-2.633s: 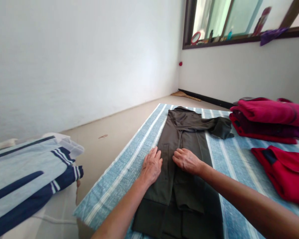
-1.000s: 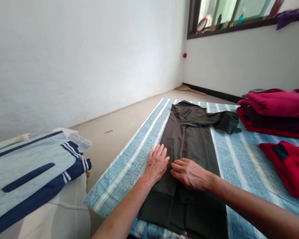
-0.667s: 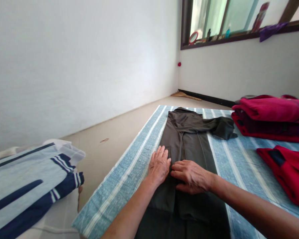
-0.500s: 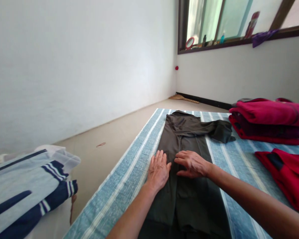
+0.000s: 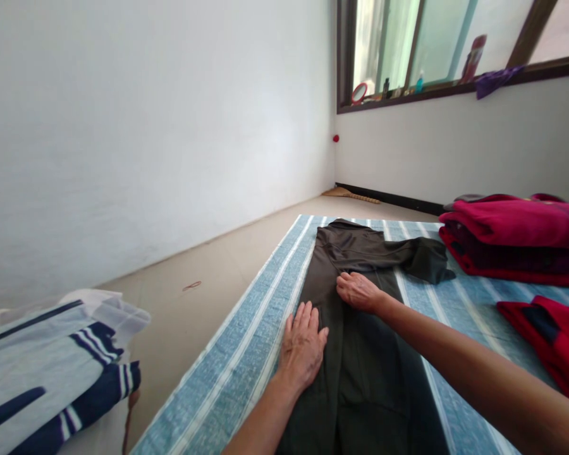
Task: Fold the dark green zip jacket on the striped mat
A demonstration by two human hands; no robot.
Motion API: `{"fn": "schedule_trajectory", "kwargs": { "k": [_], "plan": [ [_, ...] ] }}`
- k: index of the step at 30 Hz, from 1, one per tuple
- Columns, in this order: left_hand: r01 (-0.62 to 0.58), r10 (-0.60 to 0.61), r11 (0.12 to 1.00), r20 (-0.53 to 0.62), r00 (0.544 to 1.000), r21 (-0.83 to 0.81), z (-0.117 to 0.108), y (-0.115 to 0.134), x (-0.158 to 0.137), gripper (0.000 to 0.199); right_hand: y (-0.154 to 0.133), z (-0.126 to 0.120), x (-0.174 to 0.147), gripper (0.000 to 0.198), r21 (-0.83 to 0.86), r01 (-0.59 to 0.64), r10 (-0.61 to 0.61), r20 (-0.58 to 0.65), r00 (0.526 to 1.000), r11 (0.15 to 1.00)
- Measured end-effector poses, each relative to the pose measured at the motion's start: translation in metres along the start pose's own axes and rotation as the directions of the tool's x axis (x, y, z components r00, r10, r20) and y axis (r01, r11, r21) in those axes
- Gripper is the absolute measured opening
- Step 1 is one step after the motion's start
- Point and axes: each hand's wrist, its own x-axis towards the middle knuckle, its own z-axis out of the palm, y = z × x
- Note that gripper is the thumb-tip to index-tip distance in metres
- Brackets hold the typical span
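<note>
A dark long-sleeved garment (image 5: 370, 366), looking like a coat, lies lengthwise on a blue-and-white striped cloth (image 5: 232, 328). Its collar is at the far end, and one sleeve (image 5: 408, 254) stretches out to the right. My left hand (image 5: 303, 344) rests flat on the garment's left part, fingers stretched out and pointing away from me. Farther up, my right hand (image 5: 359, 291) has its fingers closed on the garment's fabric near the middle, just below the sleeve. The near end of the garment runs out of view at the bottom.
Folded red and maroon clothes (image 5: 516, 230) are stacked at the far right, with a red folded garment (image 5: 554, 335) nearer. Light grey clothes with navy striped cuffs (image 5: 33, 366) lie at the left. A broom (image 5: 353, 194) lies on the floor by the wall.
My right hand has moved away from me up the garment, its fingers going from spread to closed on the fabric. My left hand stays flat on the garment. The view has tilted slightly upward.
</note>
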Motion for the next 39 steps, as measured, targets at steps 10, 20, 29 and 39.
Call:
{"fn": "schedule_trajectory", "kwargs": {
  "k": [10, 20, 29, 39],
  "plan": [
    [-0.028, 0.028, 0.999, 0.002, 1.000, -0.035, -0.003, 0.001, -0.002, 0.043, 0.002, 0.005, -0.011, 0.018, 0.018, -0.052, 0.052, 0.012, 0.999, 0.998],
    [0.021, -0.016, 0.995, 0.046, 0.999, -0.095, -0.026, 0.003, 0.031, 0.024, 0.003, -0.004, -0.010, 0.016, 0.071, -0.112, 0.113, -0.005, 0.994, 0.991],
    [0.036, -0.023, 0.997, 0.190, 0.982, -0.066, 0.008, 0.008, 0.063, 0.058, 0.040, 0.007, -0.008, 0.044, 0.105, -0.294, 0.295, 0.013, 0.956, 0.950],
    [0.095, -0.089, 0.991, 0.063, 0.994, -0.095, -0.002, 0.001, 0.114, 0.039, 0.044, 0.021, -0.003, 0.041, 0.233, -0.369, 0.382, -0.009, 0.924, 0.900]
  ]
}}
